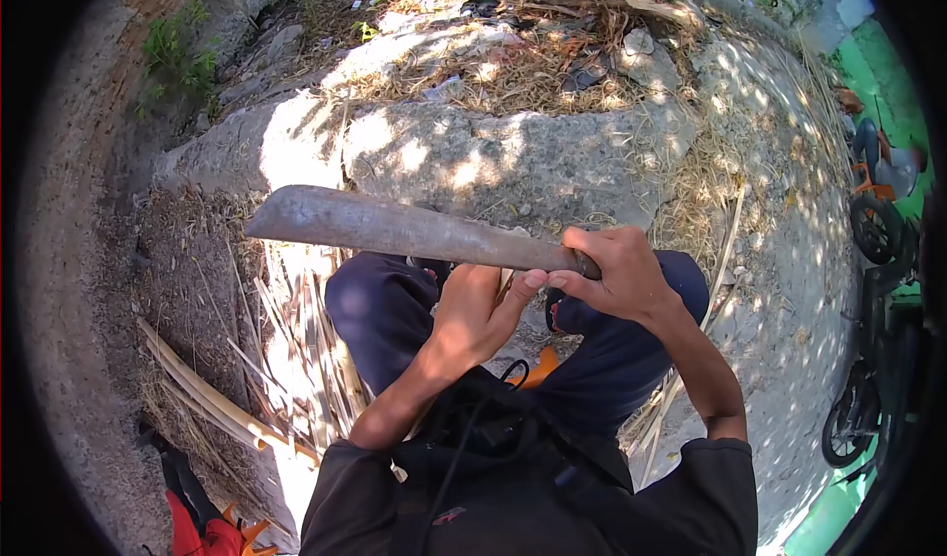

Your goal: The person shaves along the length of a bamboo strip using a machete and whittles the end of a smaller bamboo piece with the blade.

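Observation:
A broad machete (395, 228) with a worn grey blade lies across the view, its wide end pointing left. My right hand (619, 270) is wrapped round its handle, thumb pointing left. Just below the blade, my left hand (473, 314) is closed, its thumb tip meeting my right thumb. A thin pale bamboo strip (507, 282) shows between the left thumb and fingers; most of it is hidden by the hand and blade. Both hands are above my bent knees.
Split bamboo strips (311, 329) are piled left of my knees, with longer curved pieces (212, 398) farther left. A low stone ledge (473, 156) runs ahead, dry litter behind it. At right are motorcycles (853, 408) and a seated person (893, 166); another person's red clothing (192, 526) shows lower left.

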A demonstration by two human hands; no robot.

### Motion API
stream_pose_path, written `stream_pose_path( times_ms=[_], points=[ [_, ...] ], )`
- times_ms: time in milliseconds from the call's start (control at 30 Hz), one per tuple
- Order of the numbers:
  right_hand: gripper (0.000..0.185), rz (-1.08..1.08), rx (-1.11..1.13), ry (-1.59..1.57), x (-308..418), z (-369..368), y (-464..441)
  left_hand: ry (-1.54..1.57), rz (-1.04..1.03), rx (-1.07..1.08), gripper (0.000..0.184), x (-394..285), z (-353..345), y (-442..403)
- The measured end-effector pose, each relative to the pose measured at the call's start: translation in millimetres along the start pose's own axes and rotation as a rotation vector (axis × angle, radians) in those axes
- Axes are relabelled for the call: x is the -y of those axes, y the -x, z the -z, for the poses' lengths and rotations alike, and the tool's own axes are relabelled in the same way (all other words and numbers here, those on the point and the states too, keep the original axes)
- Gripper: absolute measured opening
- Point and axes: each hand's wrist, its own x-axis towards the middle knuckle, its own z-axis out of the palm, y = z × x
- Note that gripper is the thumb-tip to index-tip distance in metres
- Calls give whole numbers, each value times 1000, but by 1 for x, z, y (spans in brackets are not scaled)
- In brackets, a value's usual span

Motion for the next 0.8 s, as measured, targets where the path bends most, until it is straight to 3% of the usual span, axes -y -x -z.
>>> stream_pose_path(
  times_ms=[67, 167, 400, 467, 667, 800],
  points=[
    [54, 26, 41, -42, 0, 1, -1, -46, -237, -92, 27, 8, -1, -1],
    [55, 4, 99, -70, 3, 1, -2, -6, -132, -23, 28, -3, 6, 3],
    [54, 34, 134, -124, 4, 2, -5, -22, -96, 41, 26, -2, 7, 9],
    [54, 45, 112, -131, 4, -1, -4, -51, -186, -52, 29, 1, 4, 7],
    [54, -32, 108, -2, 6, -4, -2, -147, -99, -47, 30, 8, -1, 3],
    [53, -45, 36, 57, 7, -6, -2, -169, -171, -83, 33, 2, -2, 2]
  ],
)
